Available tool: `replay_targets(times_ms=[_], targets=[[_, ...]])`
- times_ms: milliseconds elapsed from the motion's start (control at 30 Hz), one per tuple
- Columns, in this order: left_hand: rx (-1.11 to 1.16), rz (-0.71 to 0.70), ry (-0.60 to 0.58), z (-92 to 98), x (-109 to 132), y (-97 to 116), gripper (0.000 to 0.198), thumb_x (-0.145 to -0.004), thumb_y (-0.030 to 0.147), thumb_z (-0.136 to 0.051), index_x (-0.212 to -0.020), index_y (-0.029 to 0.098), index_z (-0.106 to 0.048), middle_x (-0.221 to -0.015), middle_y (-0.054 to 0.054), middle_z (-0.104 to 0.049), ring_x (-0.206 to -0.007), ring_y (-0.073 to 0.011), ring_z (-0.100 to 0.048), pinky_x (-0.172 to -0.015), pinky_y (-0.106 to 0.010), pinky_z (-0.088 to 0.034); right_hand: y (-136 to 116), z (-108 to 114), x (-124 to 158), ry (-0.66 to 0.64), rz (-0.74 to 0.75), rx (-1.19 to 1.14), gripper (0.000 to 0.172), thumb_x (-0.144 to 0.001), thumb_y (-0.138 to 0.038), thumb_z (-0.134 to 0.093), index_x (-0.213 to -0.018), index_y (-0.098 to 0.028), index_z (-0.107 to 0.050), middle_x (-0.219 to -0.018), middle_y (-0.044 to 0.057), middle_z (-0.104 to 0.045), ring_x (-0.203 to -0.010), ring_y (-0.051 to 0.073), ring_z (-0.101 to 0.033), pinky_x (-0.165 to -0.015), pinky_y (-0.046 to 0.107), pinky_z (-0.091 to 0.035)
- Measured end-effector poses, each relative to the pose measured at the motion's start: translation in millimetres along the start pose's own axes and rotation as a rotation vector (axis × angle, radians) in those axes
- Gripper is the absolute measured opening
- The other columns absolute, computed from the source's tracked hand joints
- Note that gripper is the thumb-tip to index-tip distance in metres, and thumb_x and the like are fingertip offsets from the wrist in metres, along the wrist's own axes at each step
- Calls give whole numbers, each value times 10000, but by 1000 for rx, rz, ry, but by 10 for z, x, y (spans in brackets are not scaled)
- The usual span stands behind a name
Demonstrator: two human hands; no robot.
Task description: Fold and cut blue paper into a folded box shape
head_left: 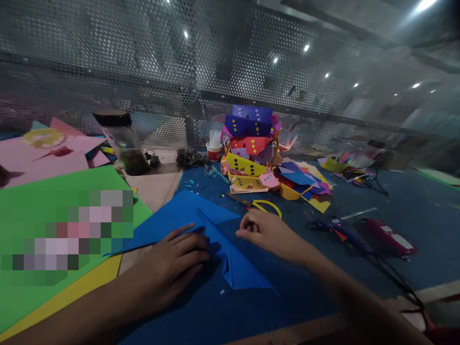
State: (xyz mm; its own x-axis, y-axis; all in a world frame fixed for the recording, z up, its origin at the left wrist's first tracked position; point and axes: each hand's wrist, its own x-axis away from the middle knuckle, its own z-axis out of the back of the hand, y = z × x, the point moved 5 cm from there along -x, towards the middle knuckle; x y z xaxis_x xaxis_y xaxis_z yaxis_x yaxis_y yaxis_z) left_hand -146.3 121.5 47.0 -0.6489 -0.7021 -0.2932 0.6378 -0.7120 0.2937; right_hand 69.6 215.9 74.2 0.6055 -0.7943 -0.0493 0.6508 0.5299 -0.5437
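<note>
A sheet of blue paper lies in front of me, with a long folded flap standing up on its right side. My left hand rests on the sheet, fingers spread a little and pressing it beside the fold. Just right of the flap, my right hand is curled with thumb and forefinger close together. I see nothing held in it. Yellow-handled scissors lie right behind the right hand.
Green paper over a yellow sheet is at left, near a lidded jar. Colourful paper crowns are stacked at the back beside paper scraps. A glue gun and a purple case lie at right.
</note>
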Motion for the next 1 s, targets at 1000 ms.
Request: replay_targets(times_ms=[1000], targets=[[-2,292,221,106,21,-154,237,-1030,333,-491,-1127,300,-704,-1008,-7,-725,-873,-193,-653,-788,-318,-427,-311,-165,24,0,184,-124,121,-914,-291,-745,-1003,-215,-713,-932,7,-754,-847,157,-688,-725,240,-446]])
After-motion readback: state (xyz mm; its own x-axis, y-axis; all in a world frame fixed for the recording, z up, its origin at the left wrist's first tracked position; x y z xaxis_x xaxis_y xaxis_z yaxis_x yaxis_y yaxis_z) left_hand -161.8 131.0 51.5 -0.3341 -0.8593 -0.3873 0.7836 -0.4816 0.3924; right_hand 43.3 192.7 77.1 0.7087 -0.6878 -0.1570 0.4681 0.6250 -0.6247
